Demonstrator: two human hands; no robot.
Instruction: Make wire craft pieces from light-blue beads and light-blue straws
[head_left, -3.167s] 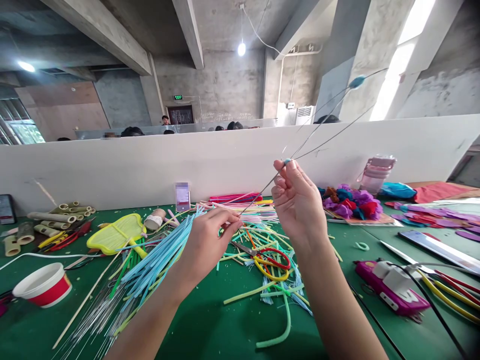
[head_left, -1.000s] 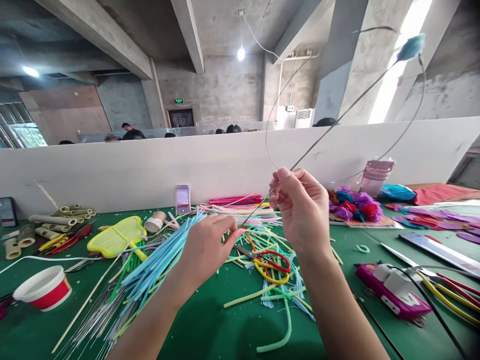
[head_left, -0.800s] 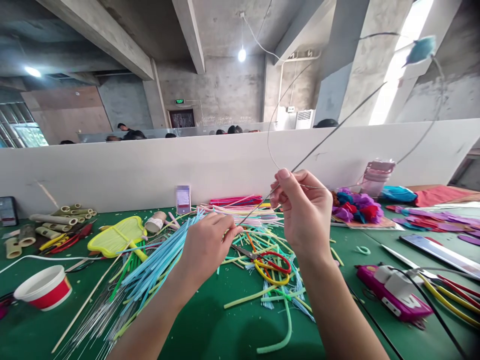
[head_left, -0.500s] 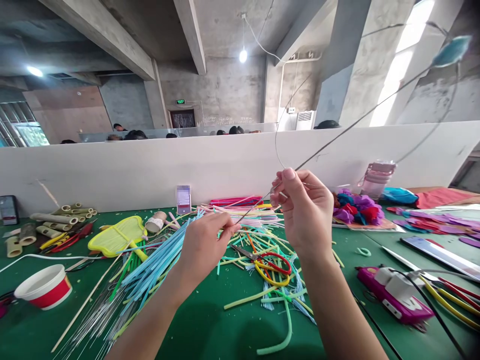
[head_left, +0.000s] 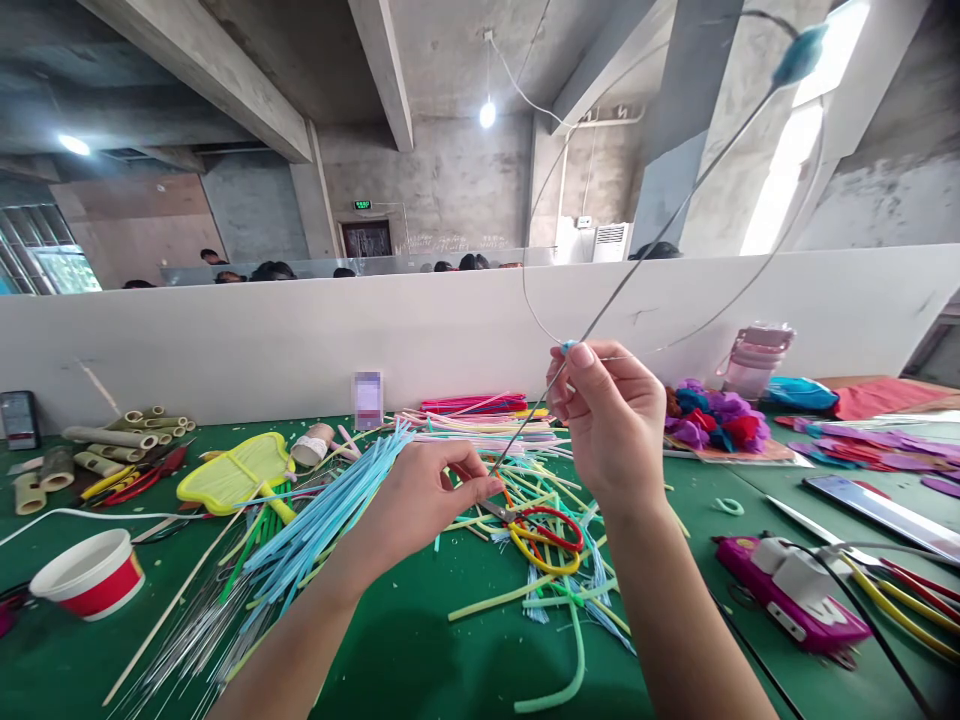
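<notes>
A thin wire frame (head_left: pixel 643 258) with long curved loops rises above the table. Blue wrapping (head_left: pixel 799 56) covers its far upper joint, and a smaller blue bit shows at the lower joint. My right hand (head_left: pixel 616 425) is closed, thumb and fingers pinching the frame at that lower joint. Below and to the left, my left hand (head_left: pixel 435 500) pinches the straight lower end of the wire between thumb and fingertips. Under the hands lie red-and-yellow-handled scissors (head_left: pixel 546 535) among scattered green and yellow stems.
Blue strips (head_left: pixel 330 510) and bare wires (head_left: pixel 191 625) lie left, near a yellow butterfly-shaped piece (head_left: pixel 238 470) and a paper cup (head_left: pixel 88 575). To the right are a purple power strip (head_left: pixel 795 600), a phone (head_left: pixel 885 510) and petal-like pieces (head_left: pixel 716 418). A white partition (head_left: pixel 262 345) stands behind.
The frame's upper blue-wrapped end has swung left and up. My left hand has shifted slightly right and down along the wire, while my right hand keeps its pinch.
</notes>
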